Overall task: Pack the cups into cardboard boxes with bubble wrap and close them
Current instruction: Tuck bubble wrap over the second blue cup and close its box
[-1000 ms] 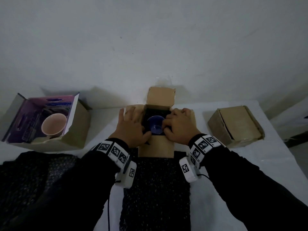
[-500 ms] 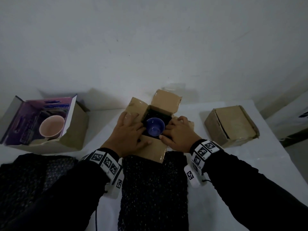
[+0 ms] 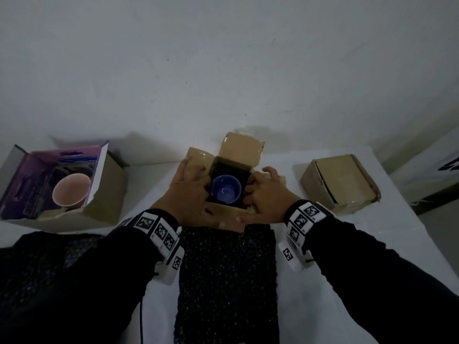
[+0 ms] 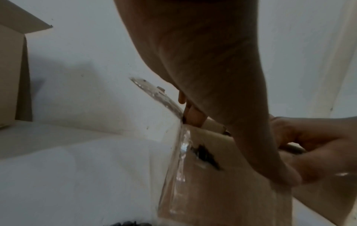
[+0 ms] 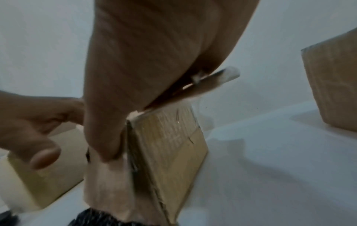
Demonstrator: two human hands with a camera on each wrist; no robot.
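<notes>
Your table (image 3: 372,234) is covered in a white cloth and runs up against a plain grey-white wall (image 3: 223,70). Black-and-white square markers sit on the bands (image 3: 159,229) around your wrists, above your black sleeves (image 3: 372,281). A thin dark cable (image 3: 141,319) hangs down near the left sleeve.

From my feed, the open brown cardboard box (image 3: 238,150) sits mid-table against the wall, the round blue ceramic cup (image 3: 225,189) inside it. I see a larger open carton (image 3: 104,194) holding a pink cup (image 3: 70,193) to its left, a closed cardboard box (image 3: 340,182) to its right, and a dark bubble-wrap sheet (image 3: 227,281) in front.
</notes>
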